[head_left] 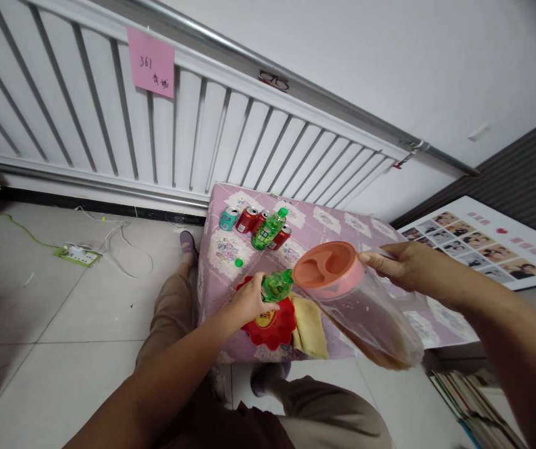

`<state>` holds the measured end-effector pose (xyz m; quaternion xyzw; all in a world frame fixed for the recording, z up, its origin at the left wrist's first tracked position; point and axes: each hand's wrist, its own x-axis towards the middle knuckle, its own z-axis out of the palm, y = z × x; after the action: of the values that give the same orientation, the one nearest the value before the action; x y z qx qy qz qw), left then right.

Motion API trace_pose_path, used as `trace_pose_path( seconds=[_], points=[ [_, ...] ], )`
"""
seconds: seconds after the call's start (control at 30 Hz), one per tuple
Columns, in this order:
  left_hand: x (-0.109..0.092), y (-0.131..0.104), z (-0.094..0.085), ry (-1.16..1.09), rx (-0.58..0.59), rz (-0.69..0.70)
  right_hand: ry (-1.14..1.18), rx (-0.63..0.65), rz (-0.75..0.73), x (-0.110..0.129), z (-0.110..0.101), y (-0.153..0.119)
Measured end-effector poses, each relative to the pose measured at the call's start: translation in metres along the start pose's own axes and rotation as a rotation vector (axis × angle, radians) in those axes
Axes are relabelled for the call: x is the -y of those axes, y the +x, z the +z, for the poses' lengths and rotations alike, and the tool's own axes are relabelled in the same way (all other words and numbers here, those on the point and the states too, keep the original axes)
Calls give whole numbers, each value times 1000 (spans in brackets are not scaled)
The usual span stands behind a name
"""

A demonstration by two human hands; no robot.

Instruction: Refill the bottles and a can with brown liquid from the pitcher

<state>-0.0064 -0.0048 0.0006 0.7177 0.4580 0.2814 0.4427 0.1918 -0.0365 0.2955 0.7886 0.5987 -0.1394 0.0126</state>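
My left hand is wrapped round a green plastic bottle, which leans to the right over a scalloped red plate. Tilted in the air, a clear pitcher has its orange lid toward the bottle's mouth; whether they touch I cannot tell. Brownish liquid lies along the pitcher's lower side. At its handle, my right hand is closed. A small green cap rests on the tablecloth, and a folded yellow cloth lies beside the plate.
A second green bottle stands among several red cans and a teal can on the table with a floral cloth. Behind is a white radiator. A power strip with cables lies on the floor, left.
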Motion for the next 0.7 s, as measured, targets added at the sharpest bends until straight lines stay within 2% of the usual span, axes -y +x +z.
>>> trace_pose_path(
  seconds=[0.27, 0.7],
  points=[
    [0, -1, 0, 8, -6, 8, -10, 16, -19, -13, 0, 7],
    [3, 1, 2, 4, -9, 30, 21, 12, -11, -17, 3, 9]
  ],
)
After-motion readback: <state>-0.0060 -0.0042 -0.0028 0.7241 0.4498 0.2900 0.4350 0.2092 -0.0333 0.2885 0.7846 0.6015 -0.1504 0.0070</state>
